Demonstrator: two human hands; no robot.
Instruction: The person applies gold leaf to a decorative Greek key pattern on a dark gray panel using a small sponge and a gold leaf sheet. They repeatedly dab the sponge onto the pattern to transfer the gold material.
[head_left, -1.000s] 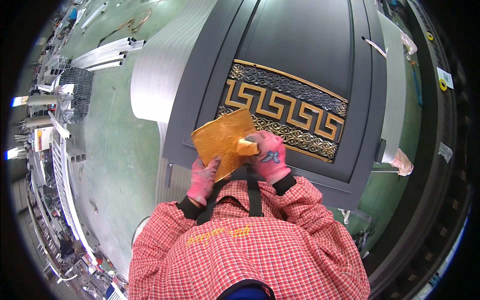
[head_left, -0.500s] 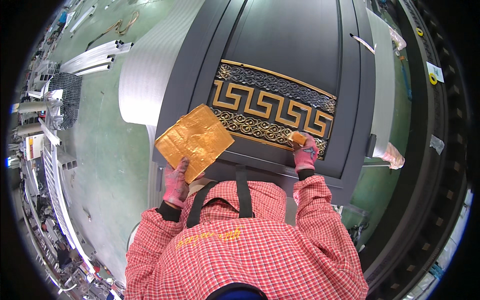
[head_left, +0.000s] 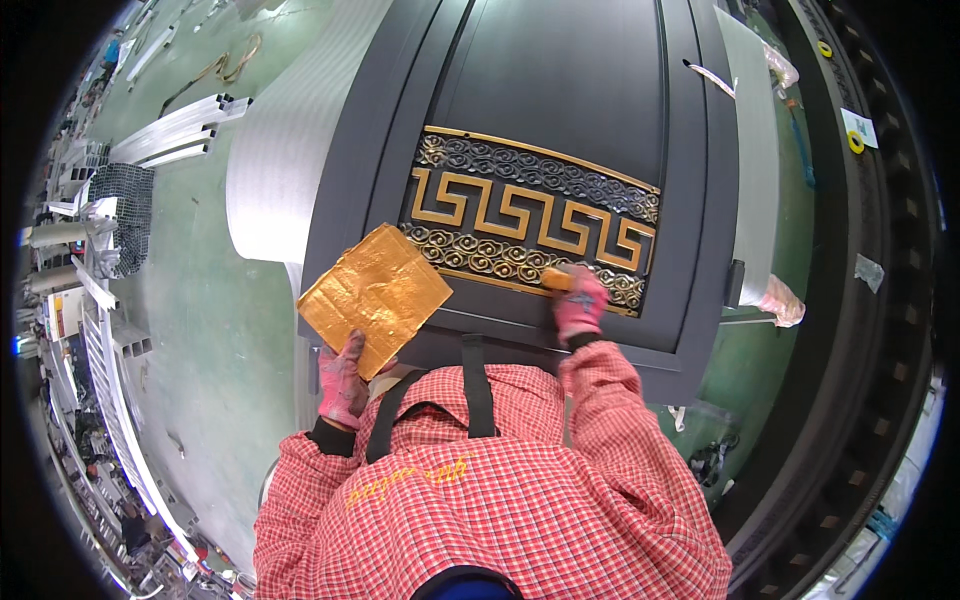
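Note:
My left hand (head_left: pixel 345 381), in a pink glove, grips the lower corner of a flat square board (head_left: pixel 378 292) coated in gold paint. The board is held over the left lower edge of a dark grey door panel (head_left: pixel 560 75). In my gloved right hand (head_left: pixel 581 303) is a small gold-stained sponge pad (head_left: pixel 556 279), pinched at the lower border of the ornament. That ornament (head_left: pixel 530 212) has a gold key pattern between two bands of scrollwork. The lower scroll band shows gold on its raised curls; the upper band looks mostly dark.
White foam sheeting (head_left: pixel 285 180) lies under the door on both sides. Metal profiles (head_left: pixel 175 130) and a wire mesh roll (head_left: pixel 122 215) rest on the green floor at left. A dark beam (head_left: pixel 850 230) runs along the right, with a yellow tape roll (head_left: pixel 855 142) on it.
My right hand has moved left along the lower border with the sponge pad. The view has shifted slightly, and the board stays in my left hand.

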